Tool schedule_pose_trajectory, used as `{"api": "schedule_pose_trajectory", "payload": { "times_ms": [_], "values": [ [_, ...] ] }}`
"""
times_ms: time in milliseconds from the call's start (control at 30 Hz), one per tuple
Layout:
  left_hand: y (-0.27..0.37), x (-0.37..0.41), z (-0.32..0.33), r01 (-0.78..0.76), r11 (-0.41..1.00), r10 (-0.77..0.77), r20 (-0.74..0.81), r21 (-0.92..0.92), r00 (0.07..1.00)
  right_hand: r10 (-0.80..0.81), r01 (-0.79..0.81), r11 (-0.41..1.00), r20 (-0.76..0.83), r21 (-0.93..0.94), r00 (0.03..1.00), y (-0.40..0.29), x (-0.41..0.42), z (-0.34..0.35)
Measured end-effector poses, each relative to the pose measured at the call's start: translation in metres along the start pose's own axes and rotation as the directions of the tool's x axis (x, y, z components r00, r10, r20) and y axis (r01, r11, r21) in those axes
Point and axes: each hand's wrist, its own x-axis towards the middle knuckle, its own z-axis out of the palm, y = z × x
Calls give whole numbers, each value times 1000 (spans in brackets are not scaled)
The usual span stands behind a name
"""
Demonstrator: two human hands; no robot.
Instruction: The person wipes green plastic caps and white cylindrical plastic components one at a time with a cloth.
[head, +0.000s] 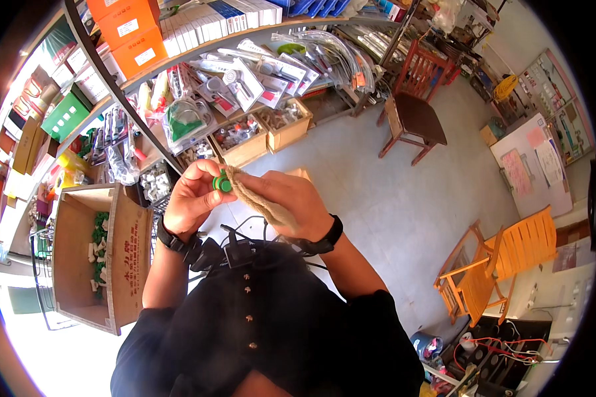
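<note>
Between the fingertips and thumb of my left hand (193,196) is a small green plastic pipe fitting (223,184), its round end turned up towards me. My right hand (290,198) grips a folded tan cloth (253,201), whose edge lies against the right side of the fitting. Both hands are close together in front of my chest. The fingers partly cover the fitting, so its full shape is hidden. To my left, a wooden crate (129,263) with printed writing holds several green and white fittings (99,253).
Ahead, a shelving unit (198,47) carries orange boxes (129,30) and packaged shower heads (238,82). Wooden bins (243,149) of small parts sit below it. A dark wooden chair (417,116) stands ahead right, a yellow wooden armchair (496,263) at right. Black cables (243,243) hang before my chest.
</note>
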Motion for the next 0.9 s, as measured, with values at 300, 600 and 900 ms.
{"api": "schedule_pose_trajectory", "payload": {
  "times_ms": [300, 600, 900],
  "values": [
    [-9, 9, -5, 139, 990, -141, -64, -29, 988, -40, 32, 995, -86, -92, 996, -5, -8, -12],
    [-11, 18, 7, 313, 950, -312, -105, -8, 944, -46, 25, 931, -50, -365, 998, 7, -17, -14],
    [-19, 29, 12, 386, 912, -379, -77, 139, 922, -30, -7, 976, -167, -218, 986, 1, -21, -32]
  ]
}}
